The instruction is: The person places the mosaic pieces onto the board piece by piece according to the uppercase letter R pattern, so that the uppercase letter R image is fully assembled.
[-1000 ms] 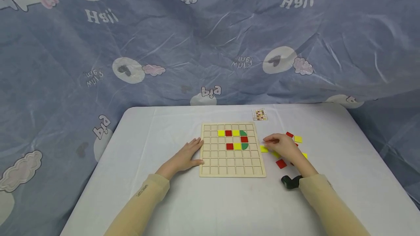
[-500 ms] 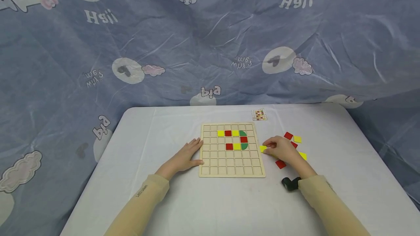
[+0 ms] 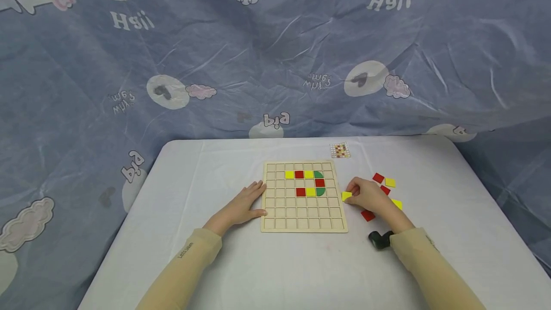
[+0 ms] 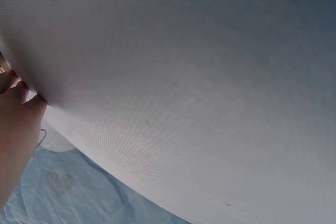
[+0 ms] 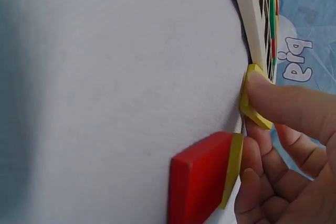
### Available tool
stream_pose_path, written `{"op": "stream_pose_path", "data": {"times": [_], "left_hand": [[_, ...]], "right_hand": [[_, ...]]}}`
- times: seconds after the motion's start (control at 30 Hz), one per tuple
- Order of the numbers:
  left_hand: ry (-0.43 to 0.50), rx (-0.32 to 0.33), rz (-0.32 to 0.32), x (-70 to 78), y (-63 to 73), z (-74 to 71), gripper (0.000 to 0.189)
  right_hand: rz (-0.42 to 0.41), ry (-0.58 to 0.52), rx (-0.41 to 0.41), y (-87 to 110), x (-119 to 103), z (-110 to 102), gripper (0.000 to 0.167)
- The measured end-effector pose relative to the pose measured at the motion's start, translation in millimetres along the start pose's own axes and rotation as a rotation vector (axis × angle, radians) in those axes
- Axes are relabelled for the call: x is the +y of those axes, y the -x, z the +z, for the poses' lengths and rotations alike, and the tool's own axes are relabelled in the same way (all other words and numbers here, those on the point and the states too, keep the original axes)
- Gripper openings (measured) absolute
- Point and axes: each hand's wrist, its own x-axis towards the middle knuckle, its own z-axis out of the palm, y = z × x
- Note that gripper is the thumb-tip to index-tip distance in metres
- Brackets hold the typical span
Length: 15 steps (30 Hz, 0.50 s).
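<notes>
Just right of the wooden grid board (image 3: 280,212), my right hand (image 3: 371,196) pinches a yellow square tile (image 3: 346,196) between thumb and fingers. The right wrist view shows the thumb on top of this yellow tile (image 5: 256,117), near the board's edge. Below it lie a red tile (image 5: 202,177) and another yellow tile (image 5: 232,171), close to the curled fingers. My left hand (image 3: 238,206) rests with spread fingers against the board's left edge. Red, yellow and green pieces sit in the upper squares of the board, including a red tile (image 3: 300,192).
Several loose red and yellow tiles lie around my right hand, among them a red tile (image 3: 368,215). A small patterned card (image 3: 340,150) lies behind the board. Near my right sleeve is a dark green curved object (image 3: 380,240). A white cloth (image 3: 275,271) covers the table.
My right hand has come down to the yellow tile beside the board and now pinches it, the tile slightly shifted. The left hand has stayed at the board's left edge.
</notes>
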Motion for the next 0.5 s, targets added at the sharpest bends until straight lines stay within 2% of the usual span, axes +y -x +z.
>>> {"op": "stream_pose_path", "data": {"times": [0.23, 0.37, 0.5], "left_hand": [[-0.013, -0.010, 0.002, -0.4, -0.6, 1.2, 0.084], [-0.015, -0.007, -0.001, -0.6, -0.7, 0.9, 0.084], [-0.008, -0.002, 0.001, -1.1, 0.1, 0.4, 0.084]], "right_hand": [[0.020, -0.082, 0.040, 0.1, -4.6, -10.3, 0.021], [-0.024, -0.133, 0.056, -6.7, -13.9, -9.1, 0.025], [-0.071, -0.190, 0.083, -14.4, -34.3, 1.9, 0.024]]}}
